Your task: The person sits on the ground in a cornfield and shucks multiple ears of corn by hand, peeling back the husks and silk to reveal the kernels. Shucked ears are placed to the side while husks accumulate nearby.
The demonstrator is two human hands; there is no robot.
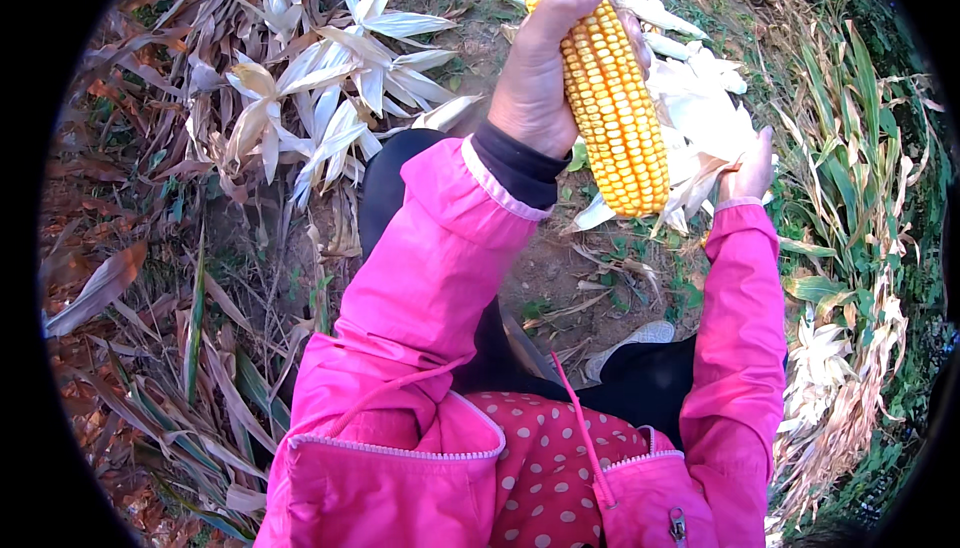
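Observation:
My left hand (540, 83) is wrapped round a husked ear of corn (618, 113), raised at the top centre. Its yellow kernels are bare, and the thumb presses across its upper part. The ear tilts, its lower end toward the right. To the right of it, my right hand (750, 172) is closed on a pale, papery corn husk (712, 123). Its fingers are partly hidden by the husk and the angle. The ear in my left hand covers part of the husks behind it.
Opened white husks (370, 58) lie in a heap at the upper left, on dry brown leaves (190, 58). Dry and green stalks (850, 148) stand along the right side. Bare soil (560, 283) with small weeds shows between my bent legs.

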